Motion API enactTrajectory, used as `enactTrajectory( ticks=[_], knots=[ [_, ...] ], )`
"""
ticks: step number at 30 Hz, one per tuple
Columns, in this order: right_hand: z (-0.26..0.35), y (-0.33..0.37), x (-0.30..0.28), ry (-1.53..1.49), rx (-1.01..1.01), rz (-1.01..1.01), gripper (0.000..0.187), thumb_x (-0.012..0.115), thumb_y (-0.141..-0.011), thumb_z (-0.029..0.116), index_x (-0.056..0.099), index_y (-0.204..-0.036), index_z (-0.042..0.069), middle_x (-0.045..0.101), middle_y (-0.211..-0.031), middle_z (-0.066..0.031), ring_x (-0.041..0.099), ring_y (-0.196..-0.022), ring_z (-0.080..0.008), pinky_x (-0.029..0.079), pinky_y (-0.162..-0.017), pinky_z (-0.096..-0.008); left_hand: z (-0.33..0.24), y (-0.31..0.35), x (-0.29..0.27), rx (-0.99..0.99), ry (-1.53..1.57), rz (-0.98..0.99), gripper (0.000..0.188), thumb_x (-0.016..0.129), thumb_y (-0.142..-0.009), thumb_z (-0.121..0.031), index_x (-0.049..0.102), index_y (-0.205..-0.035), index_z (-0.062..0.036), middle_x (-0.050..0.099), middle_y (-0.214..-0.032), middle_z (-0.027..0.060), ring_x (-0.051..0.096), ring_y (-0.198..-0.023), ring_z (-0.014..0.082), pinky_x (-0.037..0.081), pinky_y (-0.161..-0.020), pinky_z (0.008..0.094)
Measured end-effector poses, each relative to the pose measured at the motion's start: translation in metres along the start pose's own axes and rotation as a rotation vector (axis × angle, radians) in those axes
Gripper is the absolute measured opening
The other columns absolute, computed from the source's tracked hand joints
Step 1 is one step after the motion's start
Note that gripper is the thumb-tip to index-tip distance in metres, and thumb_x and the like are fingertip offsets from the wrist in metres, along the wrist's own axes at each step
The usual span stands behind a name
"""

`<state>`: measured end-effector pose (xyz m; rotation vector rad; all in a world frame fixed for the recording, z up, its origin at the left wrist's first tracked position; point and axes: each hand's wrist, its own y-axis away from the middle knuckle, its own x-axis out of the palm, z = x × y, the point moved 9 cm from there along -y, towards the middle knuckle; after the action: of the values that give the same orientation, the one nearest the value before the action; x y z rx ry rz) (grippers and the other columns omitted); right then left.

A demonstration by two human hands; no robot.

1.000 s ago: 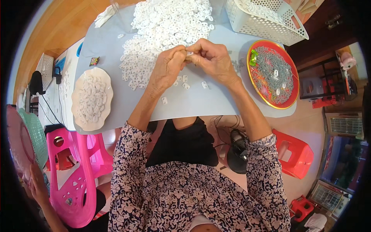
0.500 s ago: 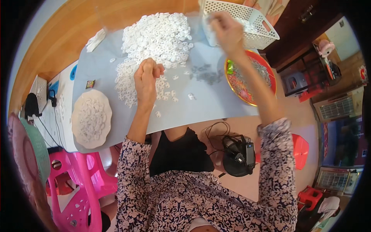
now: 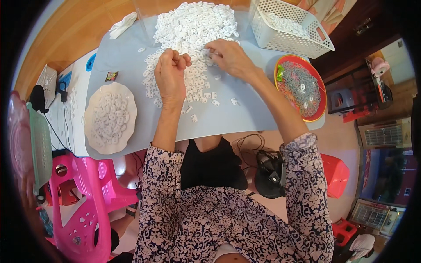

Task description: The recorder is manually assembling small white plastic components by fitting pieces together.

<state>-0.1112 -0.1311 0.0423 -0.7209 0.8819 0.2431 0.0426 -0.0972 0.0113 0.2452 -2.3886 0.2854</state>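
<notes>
Small white plastic pieces with holes lie in a big heap at the table's far side, spreading toward me in a looser patch. Over this patch is my left hand, its fingers curled closed; whatever they hold is hidden. My right hand reaches to the heap's near right edge, thumb and fingers bent together around something too small to make out. A few loose white pieces lie nearer to me.
On the left stands a scalloped white dish with similar pieces, a small wrapped packet behind it. At right are a red round tray holding thin grey pieces and a green wrapper, and a white perforated basket. A pink chair is below left.
My right hand has come from the basket, left and down to the heap's edge. My left hand stays closed over the loose patch. The whole view has shifted slightly.
</notes>
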Motion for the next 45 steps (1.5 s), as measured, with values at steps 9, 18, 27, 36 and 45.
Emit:
enactTrajectory(
  ticks=[9, 18, 27, 36, 45],
  knots=[
    [-0.004, -0.008, -0.001, -0.003, 0.028, 0.009, 0.013, 0.059, -0.078, 0.01, 0.065, -0.086, 0.002, 0.064, -0.074, -0.0101, 0.059, -0.063, -0.0256, 0.047, -0.061, -0.0345, 0.006, 0.002, -0.003, -0.088, -0.015, -0.041, 0.024, 0.046, -0.091, -0.017, 0.045, -0.072, -0.0028, 0.043, -0.064, 0.0043, 0.052, -0.07, 0.0219, 0.042, -0.071, 0.0347],
    [0.015, 0.014, 0.005, 0.087, -0.104, 0.073, 0.012, 0.059, -0.077, 0.01, 0.065, -0.083, 0.002, 0.064, -0.074, -0.0106, 0.059, -0.062, -0.0238, 0.047, -0.059, -0.0332, 0.019, 0.003, 0.003, -0.122, -0.127, 0.102, 0.026, 0.045, -0.093, -0.022, 0.048, -0.075, -0.0025, 0.045, -0.065, 0.0044, 0.052, -0.073, 0.0203, 0.042, -0.074, 0.0332],
    [-0.004, 0.016, -0.004, -0.035, 0.079, 0.15, 0.011, 0.06, -0.076, 0.009, 0.066, -0.083, 0.002, 0.063, -0.075, -0.0116, 0.06, -0.069, -0.0289, 0.047, -0.066, -0.0361, 0.023, 0.005, 0.005, -0.144, -0.207, 0.112, 0.028, 0.044, -0.093, -0.024, 0.05, -0.076, -0.0015, 0.046, -0.065, 0.0054, 0.052, -0.074, 0.0194, 0.043, -0.076, 0.0322],
    [-0.003, 0.016, 0.007, 0.08, 0.03, 0.254, 0.013, 0.061, -0.076, 0.01, 0.066, -0.086, 0.003, 0.063, -0.08, -0.0138, 0.059, -0.075, -0.0308, 0.048, -0.07, -0.0385, 0.022, 0.014, 0.017, -0.137, -0.335, 0.113, 0.029, 0.044, -0.089, -0.023, 0.051, -0.072, -0.0006, 0.047, -0.064, 0.0053, 0.051, -0.071, 0.0166, 0.043, -0.073, 0.029],
    [0.0, 0.017, 0.002, 0.096, 0.025, 0.282, 0.014, 0.062, -0.075, 0.01, 0.065, -0.085, 0.0, 0.064, -0.079, -0.0153, 0.06, -0.073, -0.0319, 0.048, -0.068, -0.0387, 0.019, 0.013, 0.019, -0.114, -0.342, 0.16, 0.03, 0.045, -0.09, -0.024, 0.052, -0.073, -0.0005, 0.048, -0.063, 0.0048, 0.051, -0.069, 0.0152, 0.043, -0.071, 0.028]
  ],
)
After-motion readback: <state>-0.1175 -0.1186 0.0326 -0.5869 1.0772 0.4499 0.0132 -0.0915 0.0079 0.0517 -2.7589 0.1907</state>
